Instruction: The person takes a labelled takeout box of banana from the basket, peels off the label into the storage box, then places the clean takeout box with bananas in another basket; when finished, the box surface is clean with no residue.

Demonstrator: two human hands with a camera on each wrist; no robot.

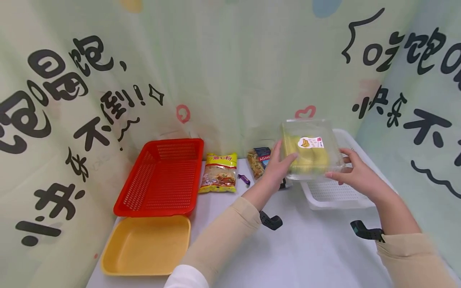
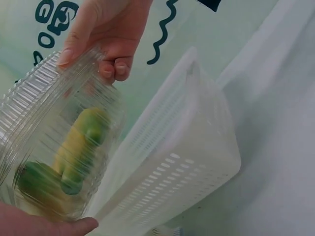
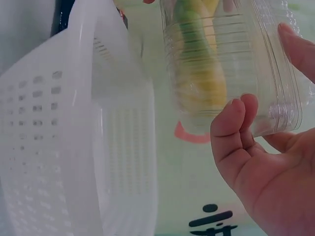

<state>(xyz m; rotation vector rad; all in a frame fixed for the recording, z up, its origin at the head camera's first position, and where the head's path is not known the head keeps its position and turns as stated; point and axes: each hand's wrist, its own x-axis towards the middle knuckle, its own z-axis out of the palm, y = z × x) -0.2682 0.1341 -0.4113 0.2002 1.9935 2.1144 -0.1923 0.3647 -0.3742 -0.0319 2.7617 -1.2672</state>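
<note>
Both hands hold a clear plastic box (image 1: 312,158) up between them, over the white basket (image 1: 340,204). Yellow-green fruit shows through its walls, and its lid carries a label (image 1: 310,142) with a banana picture. The left hand (image 1: 276,166) grips the box's left side, thumb on the front. At the opposite side the right hand (image 1: 360,176) has thumb and fingers around the lower right corner. In the right wrist view curled fingers of the right hand (image 3: 266,157) lie under the box (image 3: 197,73). The left wrist view shows several fruits (image 2: 83,147) inside, green at their ends.
A red basket (image 1: 158,180) stands at the back left, with a yellow tray (image 1: 147,246) before it. Between the baskets lie a yellow noodle packet (image 1: 218,174), a small purple wrapped candy (image 1: 245,180) and a pasta bag (image 1: 256,162), partly hidden behind the left hand. A printed curtain (image 1: 234,80) hangs behind.
</note>
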